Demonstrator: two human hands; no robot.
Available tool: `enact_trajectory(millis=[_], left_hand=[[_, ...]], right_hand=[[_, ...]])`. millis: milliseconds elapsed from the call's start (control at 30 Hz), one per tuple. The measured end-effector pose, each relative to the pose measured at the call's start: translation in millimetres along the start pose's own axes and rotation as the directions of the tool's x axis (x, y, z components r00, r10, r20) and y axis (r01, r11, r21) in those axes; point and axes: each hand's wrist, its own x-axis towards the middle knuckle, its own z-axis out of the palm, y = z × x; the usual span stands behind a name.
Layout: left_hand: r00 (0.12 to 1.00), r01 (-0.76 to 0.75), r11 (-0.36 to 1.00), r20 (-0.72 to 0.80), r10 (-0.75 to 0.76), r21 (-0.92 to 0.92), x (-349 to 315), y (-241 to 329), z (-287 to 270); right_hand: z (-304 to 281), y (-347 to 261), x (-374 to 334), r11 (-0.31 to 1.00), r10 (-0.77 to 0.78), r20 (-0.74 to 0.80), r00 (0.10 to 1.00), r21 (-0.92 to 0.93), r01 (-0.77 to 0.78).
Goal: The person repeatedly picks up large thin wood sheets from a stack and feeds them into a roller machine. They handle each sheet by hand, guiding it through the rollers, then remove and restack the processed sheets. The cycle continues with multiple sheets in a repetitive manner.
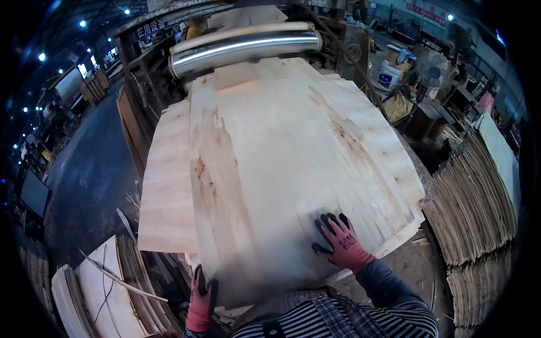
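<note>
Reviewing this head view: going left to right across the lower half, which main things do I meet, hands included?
White-faced stack of wood sheets → left hand → right hand → tall brown-edged stack.

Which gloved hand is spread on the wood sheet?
Your right hand, splayed on the wood sheet; your left hand is at its near left corner.

Pink-and-black gloved left hand [201, 301]: low, fingers forward, thumb apart; grip unclear. Pink-and-black gloved right hand [345, 245]: palm down, fingers spread. Dark blue-grey-sleeved right forearm [387, 284]: angled forward and inward.
</note>
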Motion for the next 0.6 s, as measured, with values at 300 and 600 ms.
enact_trajectory(millis=[300,600], left_hand=[[0.975,0.168,0.784,0.219,-0.043,-0.597,1,144,-8],[0.996,0.064,0.733,0.089,-0.005,-0.677,-5,144,-16]], right_hand=[[-13,-26,-79,0.998,0.055,0.025,0.998,-0.003,-0.055],[-92,-38,-64,0.990,0.004,-0.074,0.997,-0.140,-0.014]])
